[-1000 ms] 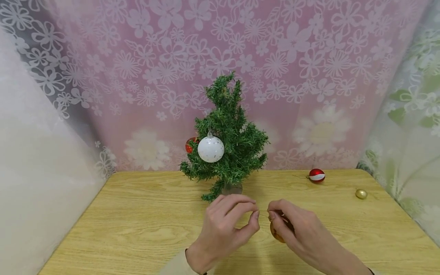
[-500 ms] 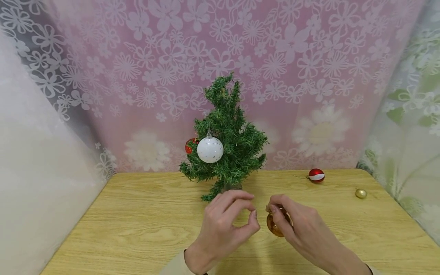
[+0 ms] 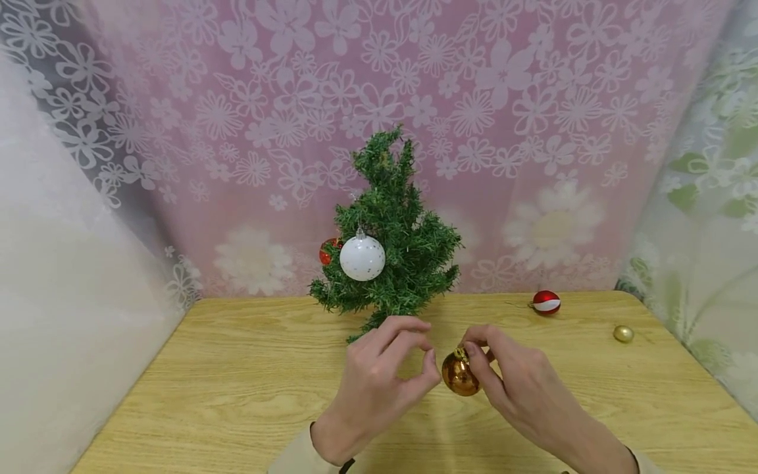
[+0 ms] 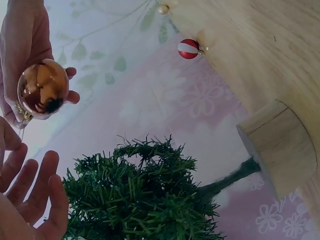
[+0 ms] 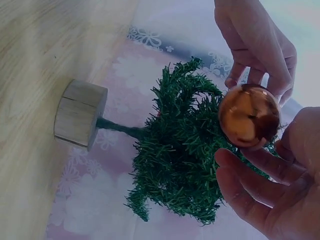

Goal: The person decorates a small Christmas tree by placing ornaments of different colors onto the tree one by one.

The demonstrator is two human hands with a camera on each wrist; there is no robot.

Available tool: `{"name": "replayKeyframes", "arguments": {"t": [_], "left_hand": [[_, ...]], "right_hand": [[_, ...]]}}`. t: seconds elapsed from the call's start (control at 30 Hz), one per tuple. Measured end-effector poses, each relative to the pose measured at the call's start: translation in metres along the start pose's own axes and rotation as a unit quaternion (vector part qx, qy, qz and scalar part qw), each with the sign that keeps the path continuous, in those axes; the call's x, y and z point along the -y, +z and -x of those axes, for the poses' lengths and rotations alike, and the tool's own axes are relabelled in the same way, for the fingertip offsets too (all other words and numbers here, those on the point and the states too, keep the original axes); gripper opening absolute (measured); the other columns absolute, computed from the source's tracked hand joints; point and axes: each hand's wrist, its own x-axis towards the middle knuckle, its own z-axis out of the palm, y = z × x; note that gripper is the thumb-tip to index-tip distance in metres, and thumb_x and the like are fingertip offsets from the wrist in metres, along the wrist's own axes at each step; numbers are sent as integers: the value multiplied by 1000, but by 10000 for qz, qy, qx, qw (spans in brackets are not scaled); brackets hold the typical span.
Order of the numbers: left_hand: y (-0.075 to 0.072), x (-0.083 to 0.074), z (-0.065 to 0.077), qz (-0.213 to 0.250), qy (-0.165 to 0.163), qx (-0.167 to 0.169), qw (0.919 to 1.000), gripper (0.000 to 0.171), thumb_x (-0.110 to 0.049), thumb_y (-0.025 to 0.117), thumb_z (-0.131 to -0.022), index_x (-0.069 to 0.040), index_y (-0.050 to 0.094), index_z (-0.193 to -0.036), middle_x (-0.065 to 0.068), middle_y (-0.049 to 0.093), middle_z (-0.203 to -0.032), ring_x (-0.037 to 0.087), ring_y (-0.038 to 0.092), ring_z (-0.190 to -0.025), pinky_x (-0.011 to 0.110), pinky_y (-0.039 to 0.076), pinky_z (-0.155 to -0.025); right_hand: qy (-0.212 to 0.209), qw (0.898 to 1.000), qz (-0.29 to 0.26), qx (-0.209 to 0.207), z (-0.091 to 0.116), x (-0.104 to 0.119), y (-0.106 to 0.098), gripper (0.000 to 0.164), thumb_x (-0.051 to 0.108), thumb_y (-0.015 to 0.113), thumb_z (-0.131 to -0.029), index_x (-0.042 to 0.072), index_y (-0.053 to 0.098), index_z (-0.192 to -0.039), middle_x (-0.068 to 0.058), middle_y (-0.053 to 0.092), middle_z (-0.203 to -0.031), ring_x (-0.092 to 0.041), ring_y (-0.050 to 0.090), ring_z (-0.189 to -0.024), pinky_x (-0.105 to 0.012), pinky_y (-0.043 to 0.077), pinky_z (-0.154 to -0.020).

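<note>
My right hand [image 3: 524,378] pinches a shiny copper-gold Christmas ball [image 3: 460,374] by its gold cap, and the ball hangs below the fingertips. Just left of it, my left hand [image 3: 385,382] holds thumb and index finger together. From the cap, a thin hanging string [image 4: 21,131] runs to those left fingertips in the left wrist view. Behind both hands stands a small artificial Christmas tree [image 3: 393,230] on a round wooden base [image 5: 80,115]. On its left side hang a white speckled ball [image 3: 362,258] and a red ball [image 3: 327,252], partly hidden by branches.
On the wooden table [image 3: 237,382], a red and white striped ball [image 3: 546,303] lies at the back right. Nearer the right edge is a small gold ball [image 3: 623,334]. A pink flowered curtain [image 3: 284,164] hangs behind the table.
My right hand has brought the copper-gold ball up and left, turning it so more of it shows. My left hand has risen slightly. The tree and its ornaments stay put.
</note>
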Motion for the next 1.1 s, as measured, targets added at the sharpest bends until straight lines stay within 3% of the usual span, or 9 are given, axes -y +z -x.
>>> {"name": "replayKeyframes", "arguments": {"t": [0.17, 0.33, 0.53, 0.67, 0.77, 0.9, 1.1], "left_hand": [[-2, 0, -7, -131, -91, 77, 9998, 9, -6, 70, -82, -14, 68, -86, -1, 71, -100, 7, 68, -68, 8, 49, -61], [-4, -2, -17, -381, -193, 229, 9988, 7, -8, 69, -84, -15, 70, -87, -3, 72, -99, 3, 65, -62, 5, 43, -56], [-5, -6, -30, -891, -69, 347, 9954, 5, -13, 67, -90, -15, 70, -92, -4, 72, -96, 5, 70, -73, 13, 52, -62], [-3, -9, -38, -1701, 132, 332, 9848, 5, -15, 68, -91, -18, 69, -95, -6, 71, -94, 8, 68, -77, 20, 52, -62], [0, -10, -43, -2171, 106, 361, 9754, 3, -18, 65, -94, -19, 68, -95, -5, 71, -96, 11, 68, -84, 25, 51, -66], [6, -8, -47, -2585, -189, 499, 9645, 10, -24, 61, -99, -20, 69, -94, -5, 71, -102, 16, 67, -97, 31, 53, -75], [15, -4, -48, -2854, -819, 541, 9534, 11, -26, 62, -99, -21, 70, -95, -3, 71, -105, 20, 67, -102, 36, 53, -78]], "right_hand": [[-98, 9999, 39, -123, -6, -3, -3, 35, 32, 39, -111, 6, 62, -108, 3, 70, -93, 3, 56, -65, -14, 49, -65], [-85, 9997, 82, -218, -11, -6, -5, 38, 34, 38, -111, 5, 62, -107, 0, 70, -94, -5, 61, -68, -14, 48, -64], [61, 9992, 14, -385, -17, -12, -8, 35, 30, 43, -111, 3, 64, -106, -1, 70, -93, -7, 63, -71, -15, 51, -69], [156, 9986, -105, -495, -26, -16, -9, 26, 21, 48, -109, 0, 63, -105, -3, 71, -92, -10, 67, -71, -14, 52, -67], [478, 9974, -323, -429, -32, -17, -10, 12, 9, 53, -106, 1, 62, -105, -3, 73, -95, -10, 69, -74, -14, 52, -66], [1107, 9914, -680, -176, -40, -21, -9, 8, 2, 54, -104, 4, 61, -107, -2, 74, -101, -5, 68, -78, -15, 52, -67], [1596, 9834, -835, 215, -50, -27, -4, 8, 6, 52, -106, 6, 60, -108, -1, 71, -90, -5, 67, -73, -23, 51, -59]]}}
